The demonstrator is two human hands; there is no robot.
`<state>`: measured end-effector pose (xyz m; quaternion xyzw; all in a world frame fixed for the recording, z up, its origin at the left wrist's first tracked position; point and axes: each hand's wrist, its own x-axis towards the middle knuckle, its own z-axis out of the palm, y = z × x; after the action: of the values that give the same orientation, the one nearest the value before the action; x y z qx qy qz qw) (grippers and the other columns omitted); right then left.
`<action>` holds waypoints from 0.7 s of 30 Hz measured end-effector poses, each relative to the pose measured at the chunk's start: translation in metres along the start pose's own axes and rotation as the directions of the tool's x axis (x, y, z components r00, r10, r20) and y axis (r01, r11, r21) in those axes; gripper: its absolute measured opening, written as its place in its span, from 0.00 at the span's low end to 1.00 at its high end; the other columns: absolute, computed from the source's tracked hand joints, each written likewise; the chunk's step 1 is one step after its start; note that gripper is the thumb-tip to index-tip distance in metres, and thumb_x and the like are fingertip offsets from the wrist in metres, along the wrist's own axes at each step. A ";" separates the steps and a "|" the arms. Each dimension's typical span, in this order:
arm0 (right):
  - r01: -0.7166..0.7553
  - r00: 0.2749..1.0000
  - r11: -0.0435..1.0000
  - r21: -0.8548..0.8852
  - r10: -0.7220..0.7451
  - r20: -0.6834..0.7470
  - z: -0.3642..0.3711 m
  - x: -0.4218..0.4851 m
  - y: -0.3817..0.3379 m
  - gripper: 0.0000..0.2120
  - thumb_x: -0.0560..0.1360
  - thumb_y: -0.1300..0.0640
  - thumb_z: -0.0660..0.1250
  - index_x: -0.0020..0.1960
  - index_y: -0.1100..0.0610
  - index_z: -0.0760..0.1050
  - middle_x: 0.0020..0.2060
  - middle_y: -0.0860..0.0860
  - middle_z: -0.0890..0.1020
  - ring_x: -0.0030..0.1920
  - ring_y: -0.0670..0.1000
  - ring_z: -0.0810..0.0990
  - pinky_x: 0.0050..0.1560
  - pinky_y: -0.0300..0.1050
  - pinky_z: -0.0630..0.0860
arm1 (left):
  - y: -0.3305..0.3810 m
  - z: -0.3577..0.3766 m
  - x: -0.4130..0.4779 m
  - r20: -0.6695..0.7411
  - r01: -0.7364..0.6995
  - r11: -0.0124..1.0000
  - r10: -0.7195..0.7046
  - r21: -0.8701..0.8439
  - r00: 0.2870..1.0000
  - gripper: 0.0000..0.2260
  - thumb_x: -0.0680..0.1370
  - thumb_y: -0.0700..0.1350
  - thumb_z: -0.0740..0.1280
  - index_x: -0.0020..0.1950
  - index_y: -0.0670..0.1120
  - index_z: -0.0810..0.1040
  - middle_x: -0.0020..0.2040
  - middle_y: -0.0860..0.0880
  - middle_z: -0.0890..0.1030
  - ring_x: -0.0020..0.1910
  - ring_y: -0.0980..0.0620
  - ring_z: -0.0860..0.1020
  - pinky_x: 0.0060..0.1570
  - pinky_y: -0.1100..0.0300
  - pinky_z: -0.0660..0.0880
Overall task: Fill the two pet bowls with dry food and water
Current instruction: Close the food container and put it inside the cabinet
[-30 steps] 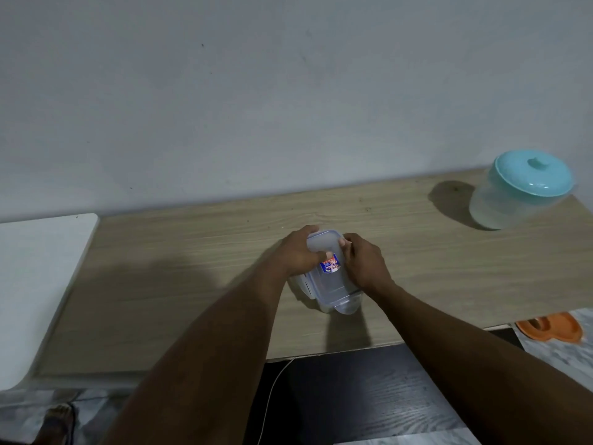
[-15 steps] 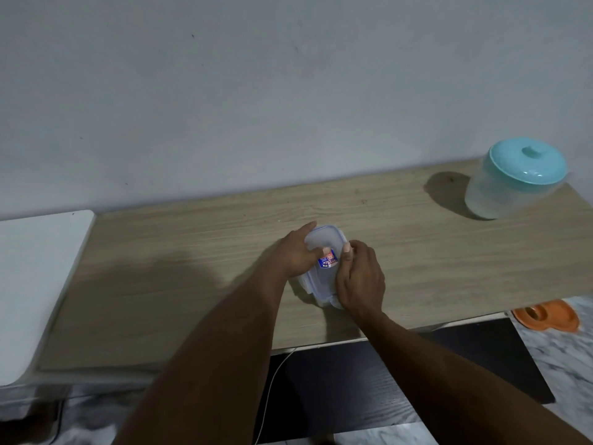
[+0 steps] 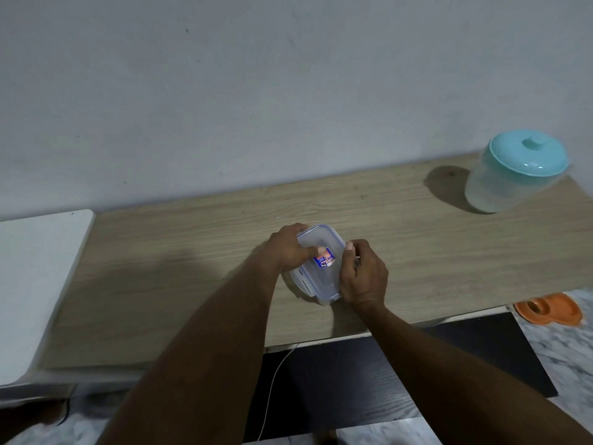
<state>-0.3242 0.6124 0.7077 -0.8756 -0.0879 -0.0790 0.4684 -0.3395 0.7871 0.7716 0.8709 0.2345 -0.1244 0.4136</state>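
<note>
A small clear plastic container [image 3: 322,274] with a snap-on lid and a blue-red sticker sits on the wooden table [image 3: 192,268] near its front edge. My left hand [image 3: 288,248] grips its left side, thumb on the lid. My right hand [image 3: 364,273] grips its right edge with curled fingers. What is inside the container cannot be seen. A translucent jug with a teal lid [image 3: 513,171] stands at the table's far right. An orange double pet bowl [image 3: 550,308] lies on the floor, right of the table.
A white surface [image 3: 35,277] adjoins the table on the left. A wall rises behind the table. A dark mat [image 3: 385,383] and a white cable [image 3: 272,380] lie on the marble floor beneath the table's front edge.
The container went from tilted up to lying flatter on the table. My right hand slid from its top corner down along the right edge. The view shifted a little.
</note>
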 end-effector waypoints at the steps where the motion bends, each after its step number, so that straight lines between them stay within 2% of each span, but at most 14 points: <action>1: 0.004 1.000 1.000 -0.014 -0.004 0.025 -0.001 0.002 0.001 0.21 0.79 0.41 0.51 0.49 0.54 0.76 0.36 0.46 0.79 0.35 0.48 0.77 0.37 0.44 0.71 | 0.001 -0.001 -0.001 0.009 0.021 1.000 -0.021 -0.008 1.000 0.28 0.66 0.57 0.79 0.64 0.53 0.79 0.57 0.51 0.83 0.55 0.49 0.82 0.58 0.51 0.78; 3: 0.019 0.996 0.999 -0.049 -0.015 0.085 -0.003 0.007 0.004 0.19 0.79 0.43 0.53 0.51 0.55 0.76 0.37 0.47 0.80 0.36 0.49 0.78 0.37 0.44 0.71 | -0.001 0.000 -0.001 0.020 0.056 0.997 -0.055 -0.049 0.998 0.31 0.60 0.62 0.79 0.60 0.53 0.80 0.53 0.51 0.84 0.51 0.50 0.83 0.57 0.49 0.80; 5: 0.037 0.989 0.998 -0.058 -0.028 0.143 -0.005 0.010 0.005 0.17 0.78 0.43 0.56 0.51 0.54 0.75 0.38 0.48 0.81 0.37 0.48 0.79 0.37 0.47 0.75 | -0.006 0.001 0.001 0.014 0.065 0.995 -0.064 -0.078 0.998 0.34 0.54 0.66 0.77 0.56 0.53 0.81 0.50 0.52 0.85 0.49 0.50 0.83 0.56 0.47 0.80; 8: 0.034 0.979 0.998 -0.055 -0.023 0.201 -0.005 0.016 0.008 0.16 0.77 0.39 0.62 0.49 0.52 0.75 0.39 0.47 0.81 0.39 0.47 0.80 0.39 0.49 0.80 | -0.004 -0.002 0.000 0.028 0.074 0.996 -0.072 -0.059 0.997 0.27 0.61 0.61 0.80 0.55 0.51 0.82 0.50 0.50 0.85 0.48 0.49 0.84 0.55 0.48 0.80; 11: 0.023 0.966 0.997 -0.080 -0.002 0.257 -0.002 0.027 0.009 0.24 0.75 0.32 0.61 0.45 0.53 0.77 0.37 0.47 0.82 0.40 0.51 0.81 0.41 0.53 0.81 | -0.004 -0.004 0.002 0.021 0.090 0.994 -0.089 -0.055 0.996 0.22 0.65 0.58 0.80 0.54 0.49 0.83 0.49 0.49 0.85 0.47 0.49 0.83 0.51 0.53 0.80; 13: 0.006 0.955 0.997 -0.077 0.017 0.296 -0.003 0.030 0.006 0.25 0.75 0.32 0.62 0.44 0.55 0.79 0.35 0.50 0.83 0.38 0.51 0.82 0.41 0.55 0.81 | -0.004 -0.003 0.001 0.009 0.088 0.994 -0.087 -0.065 0.996 0.22 0.65 0.57 0.80 0.54 0.49 0.83 0.49 0.49 0.85 0.47 0.49 0.83 0.50 0.54 0.79; 16: -0.009 0.948 0.997 -0.075 0.032 0.317 -0.004 0.032 0.003 0.22 0.78 0.38 0.65 0.45 0.57 0.80 0.36 0.51 0.84 0.38 0.50 0.83 0.42 0.55 0.82 | -0.002 -0.002 -0.003 0.019 0.076 0.995 -0.075 -0.071 0.997 0.24 0.65 0.59 0.80 0.57 0.50 0.82 0.50 0.50 0.84 0.49 0.49 0.83 0.53 0.51 0.80; 18: 0.000 0.948 0.994 -0.107 0.035 0.317 -0.005 0.035 0.004 0.21 0.78 0.38 0.65 0.45 0.56 0.80 0.37 0.51 0.84 0.40 0.52 0.82 0.44 0.54 0.81 | -0.005 -0.006 -0.006 0.086 0.043 0.995 -0.035 -0.094 0.996 0.28 0.61 0.60 0.81 0.57 0.52 0.82 0.51 0.51 0.85 0.50 0.50 0.84 0.55 0.48 0.81; 21: 0.061 0.946 0.982 -0.177 0.000 0.323 -0.009 0.048 0.003 0.22 0.77 0.35 0.63 0.44 0.53 0.81 0.38 0.50 0.85 0.43 0.54 0.82 0.44 0.52 0.79 | -0.014 -0.015 -0.014 0.238 -0.048 0.986 0.085 -0.159 0.968 0.31 0.58 0.49 0.85 0.59 0.54 0.80 0.53 0.52 0.85 0.53 0.51 0.84 0.55 0.46 0.81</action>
<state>-0.2770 0.6071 0.7211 -0.9149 -0.1690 0.0497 0.3632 -0.3580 0.8019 0.7772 0.8224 0.1613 -0.1983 0.5082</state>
